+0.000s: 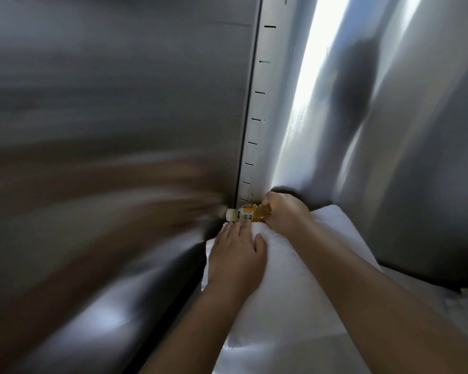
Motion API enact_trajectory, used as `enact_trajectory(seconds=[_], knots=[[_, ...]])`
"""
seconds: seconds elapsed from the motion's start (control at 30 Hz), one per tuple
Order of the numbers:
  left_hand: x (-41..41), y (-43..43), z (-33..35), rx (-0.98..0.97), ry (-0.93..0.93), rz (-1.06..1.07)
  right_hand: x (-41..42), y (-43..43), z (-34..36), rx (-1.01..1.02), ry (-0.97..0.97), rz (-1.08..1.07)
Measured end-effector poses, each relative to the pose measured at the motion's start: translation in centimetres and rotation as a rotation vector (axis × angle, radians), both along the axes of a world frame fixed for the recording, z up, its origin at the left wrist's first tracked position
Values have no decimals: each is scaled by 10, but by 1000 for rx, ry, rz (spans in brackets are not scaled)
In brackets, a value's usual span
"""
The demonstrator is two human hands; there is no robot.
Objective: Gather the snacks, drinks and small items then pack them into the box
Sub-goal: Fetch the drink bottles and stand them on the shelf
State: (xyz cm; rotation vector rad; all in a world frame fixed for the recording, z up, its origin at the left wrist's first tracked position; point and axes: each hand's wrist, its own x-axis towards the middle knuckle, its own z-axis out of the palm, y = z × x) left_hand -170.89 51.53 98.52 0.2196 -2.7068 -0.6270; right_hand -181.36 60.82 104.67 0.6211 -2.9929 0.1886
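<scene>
Head view: small bottle (247, 213), amber liquid, white cap, printed label. It lies sideways, cap pointing left, at the far edge of a white towel (287, 279). Right hand (285, 215) grips its base, fingers curled. Left hand (237, 253) rests flat on the towel, fingers straight.

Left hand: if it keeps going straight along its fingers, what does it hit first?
Most likely the bottle, lying on its side just past the fingertips of the left hand and gripped by the right hand. Depth is unclear; if the hand passes under it, the slotted metal strip comes next.
</scene>
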Motion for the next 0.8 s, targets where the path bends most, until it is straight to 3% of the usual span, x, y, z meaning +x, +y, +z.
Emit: enact_trajectory(seconds=[0.33,0.43,0.53,0.67,0.8], knots=[[2,1,3,11,7,-4,4,8,-3,-144,97,73],[4,2,5,21,61,10,1,15,-8,-326,175,94],[7,4,7,32,86,20,1,22,-9,-713,195,156],[8,5,10,102,88,22,13,28,-2,-1113,-76,365],[8,2,17,267,149,0,18,32,-1,-1127,-316,460]])
